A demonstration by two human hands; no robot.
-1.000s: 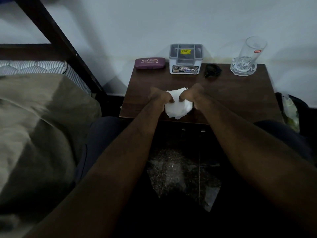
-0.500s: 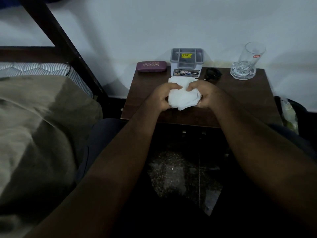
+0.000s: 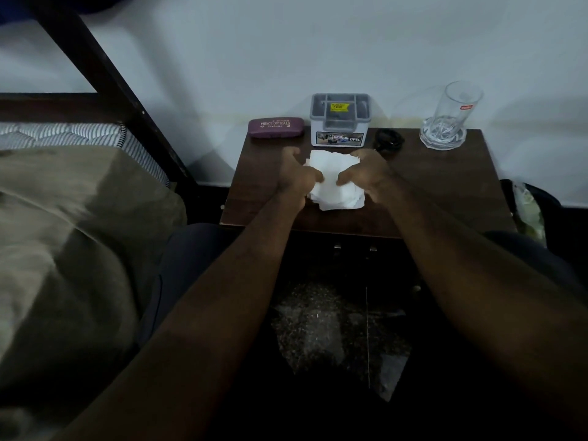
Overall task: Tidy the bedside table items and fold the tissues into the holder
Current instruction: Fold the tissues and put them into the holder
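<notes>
- The tissues (image 3: 334, 186) lie in the middle of the desk (image 3: 445, 192), just in front of the holder (image 3: 339, 120).
- The left hand (image 3: 297, 178) and right hand (image 3: 366, 173) each pinch one side, grip closed on the paper.
- A glasses case (image 3: 276, 127) and a glass (image 3: 451, 116) sit at the back.

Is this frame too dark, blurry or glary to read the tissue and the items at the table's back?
Head view: dim overall, shadows under the table near black; the white tissue, held by the left hand and right hand, stands out; print on the spectacle case and grey holder is legible; blanket at left looks smeared; no strong glare on the glass.
</notes>
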